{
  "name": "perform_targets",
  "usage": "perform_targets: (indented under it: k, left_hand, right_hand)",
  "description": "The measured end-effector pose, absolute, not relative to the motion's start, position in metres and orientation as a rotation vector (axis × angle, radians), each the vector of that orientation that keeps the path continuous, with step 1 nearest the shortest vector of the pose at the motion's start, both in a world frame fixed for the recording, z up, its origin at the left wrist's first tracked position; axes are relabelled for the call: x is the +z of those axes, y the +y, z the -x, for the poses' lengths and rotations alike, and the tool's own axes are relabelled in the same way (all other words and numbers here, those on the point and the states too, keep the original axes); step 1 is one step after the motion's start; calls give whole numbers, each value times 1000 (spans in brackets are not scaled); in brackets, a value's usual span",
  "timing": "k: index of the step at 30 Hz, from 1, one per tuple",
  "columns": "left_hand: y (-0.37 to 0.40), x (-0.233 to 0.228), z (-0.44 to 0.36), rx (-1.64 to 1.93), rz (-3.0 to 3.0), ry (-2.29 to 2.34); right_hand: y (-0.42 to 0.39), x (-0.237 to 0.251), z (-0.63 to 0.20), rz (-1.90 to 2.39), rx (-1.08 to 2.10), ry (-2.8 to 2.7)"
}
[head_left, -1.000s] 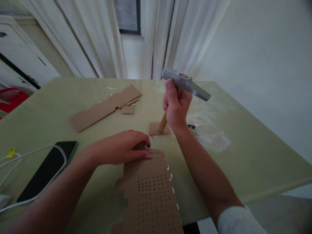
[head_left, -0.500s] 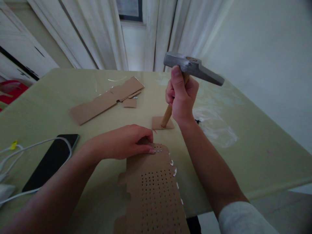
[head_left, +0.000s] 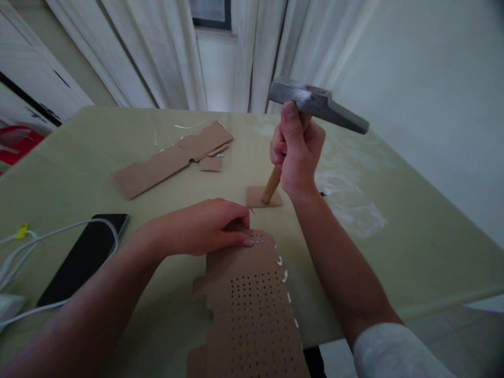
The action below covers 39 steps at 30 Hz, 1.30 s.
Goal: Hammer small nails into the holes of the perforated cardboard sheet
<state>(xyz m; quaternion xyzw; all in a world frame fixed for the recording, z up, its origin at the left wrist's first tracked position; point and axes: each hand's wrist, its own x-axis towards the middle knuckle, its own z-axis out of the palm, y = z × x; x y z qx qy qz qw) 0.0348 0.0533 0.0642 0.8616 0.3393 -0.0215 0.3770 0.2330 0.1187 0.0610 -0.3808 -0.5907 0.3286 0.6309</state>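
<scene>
My right hand (head_left: 301, 149) is wrapped round the wooden handle of a hammer (head_left: 318, 101), just under its grey metal head, which is raised above the table. The handle's lower end overlaps a small cardboard square (head_left: 254, 196) in view. My left hand (head_left: 212, 226) grips the far end of a long brown cardboard piece (head_left: 252, 310), thumb on top and the other fingers curled at its edge, partly hidden. Rows of small dark holes cover the cardboard, and a few small silvery dots show beside my thumb. White ragged bits line its right edge.
Torn cardboard strips (head_left: 173, 161) lie at the back of the table (head_left: 417, 252). At left are a dark phone or tablet (head_left: 79, 262) and a white cable (head_left: 55, 233). A clear plastic bag (head_left: 352, 207) rests on the right. Curtains hang behind.
The hammer and my right hand have risen slightly and shifted a little right. My left hand keeps its grip on the cardboard; the whole view has shifted slightly.
</scene>
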Motion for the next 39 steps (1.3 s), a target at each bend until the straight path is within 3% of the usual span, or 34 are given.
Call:
perform_targets:
  k: [4,15,24,30,39]
  left_hand:
    - [53,65,-36,-37,-2205,869]
    - [53,62,-35,-17,-2221,859]
    - [53,63,-37,-22,-2213,856]
    - [53,62,-35,-24,-2215,853]
    - [53,63,-35,-53,-2242,896]
  right_hand:
    - [124,61,-240,872,914,-1393]
    - [124,60,-240,878,991,-1384]
    - [121,54,-232,738,876,-1271]
    - [122,56,-236,858,969,-1326]
    - [116,64,-234,911,852,-1334]
